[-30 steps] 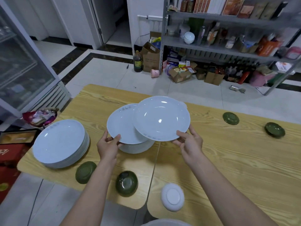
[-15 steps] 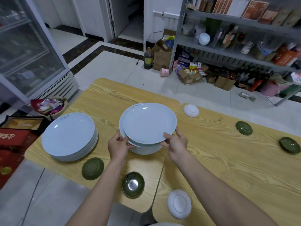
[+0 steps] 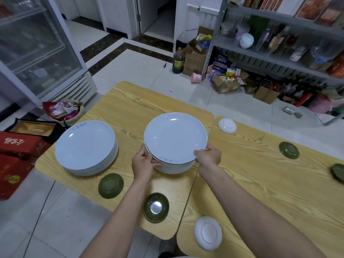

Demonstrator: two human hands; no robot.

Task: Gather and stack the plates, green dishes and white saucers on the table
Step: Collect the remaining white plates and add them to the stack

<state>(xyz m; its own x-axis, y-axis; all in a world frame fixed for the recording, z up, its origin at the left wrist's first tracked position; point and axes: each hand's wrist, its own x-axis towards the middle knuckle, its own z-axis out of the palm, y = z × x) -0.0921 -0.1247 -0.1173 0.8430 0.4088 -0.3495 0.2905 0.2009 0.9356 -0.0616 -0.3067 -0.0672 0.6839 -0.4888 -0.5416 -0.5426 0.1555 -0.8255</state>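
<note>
your left hand (image 3: pixel 143 162) and right hand (image 3: pixel 208 157) both hold the top plate (image 3: pixel 176 136), a wide pale plate facing up over the middle of the left table (image 3: pixel 130 101). your left fingers are curled round its near-left rim. your right hand pinches the near-right rim, thumb on the upper face and the other fingers tucked under. a second rim peeks out along the plate's left edge, just below it and slightly offset. directly beneath sits a white pile (image 3: pixel 173 167) on the table. the plate you hold hides most of it, so i cannot tell whether the plate already rests on that pile or hangs just above it.

to your left, well apart from your hands, a tall stack of plates (image 3: pixel 85 146) stands on the same table. near that table's front edge lie an overturned green dish (image 3: pixel 111 185) and an upright green dish (image 3: pixel 156 207), the latter just beside your left forearm.

on the right table (image 3: pixel 260 183), the near white saucer (image 3: pixel 208 232) lies upside down at the front edge, and the far white saucer (image 3: pixel 227 126) lies upside down at the back left corner. a third green dish (image 3: pixel 288 150) sits overturned further right. a fourth green dish (image 3: pixel 337 172) is cut off by the frame's right side.
</note>
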